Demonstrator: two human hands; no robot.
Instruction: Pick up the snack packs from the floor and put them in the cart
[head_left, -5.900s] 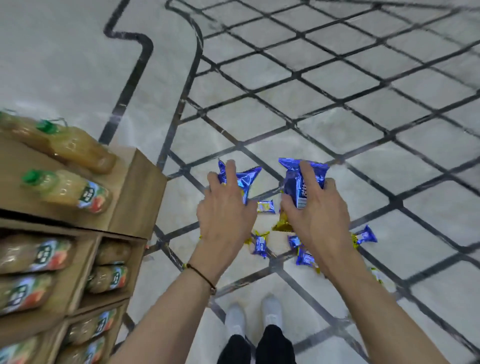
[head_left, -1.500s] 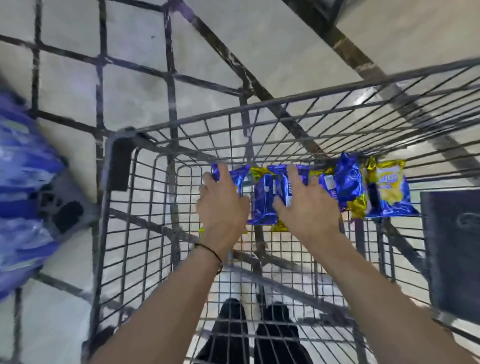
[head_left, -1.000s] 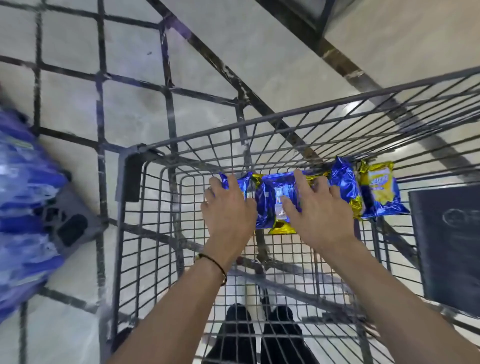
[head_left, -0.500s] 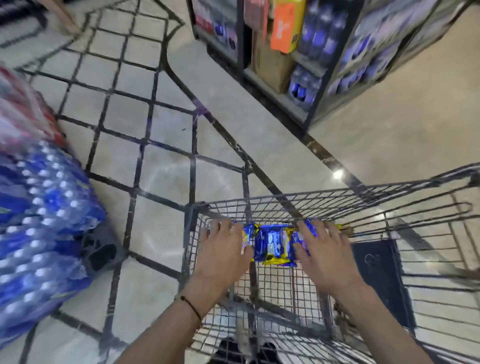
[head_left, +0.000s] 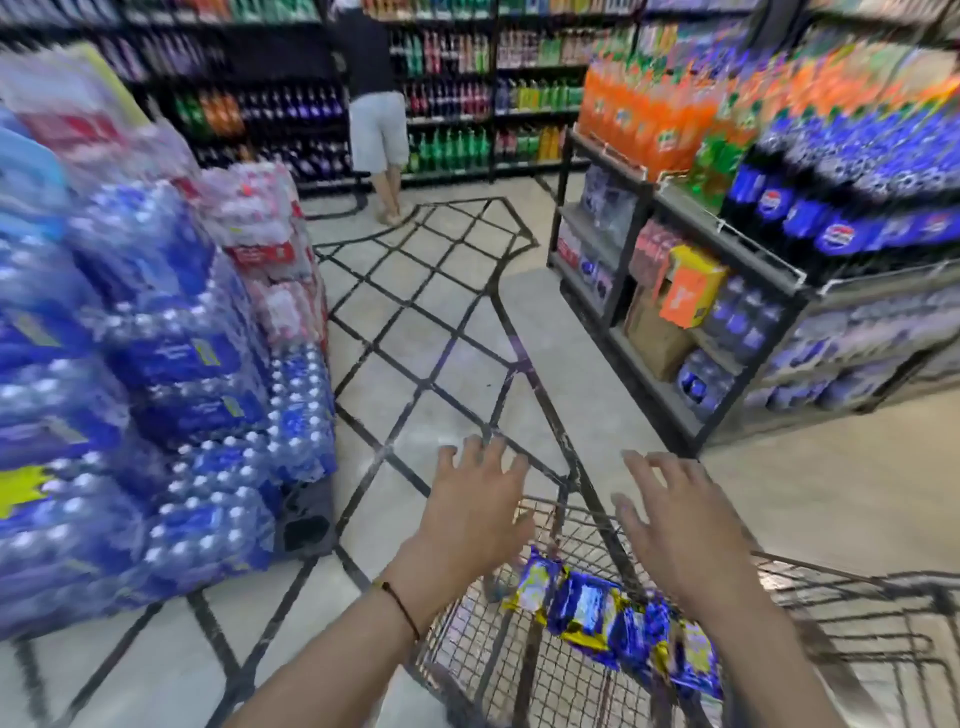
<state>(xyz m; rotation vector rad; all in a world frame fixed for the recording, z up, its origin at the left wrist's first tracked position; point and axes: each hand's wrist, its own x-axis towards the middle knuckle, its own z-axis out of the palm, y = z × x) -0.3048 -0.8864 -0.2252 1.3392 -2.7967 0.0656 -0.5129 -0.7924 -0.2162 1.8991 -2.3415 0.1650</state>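
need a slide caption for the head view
Left hand and right hand hover open above the wire cart, blue-and-yellow snack packs lying inside.

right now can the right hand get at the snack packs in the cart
Probably yes. The right hand hovers open just above the snack packs, which lie in the open-topped cart, and nothing sits between hand and packs.

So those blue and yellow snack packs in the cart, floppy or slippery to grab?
Probably floppy: the snack packs lie crumpled in an uneven row on the cart wire. Likely slippery, as their foil looks glossy. Probably light, being small thin pouches.
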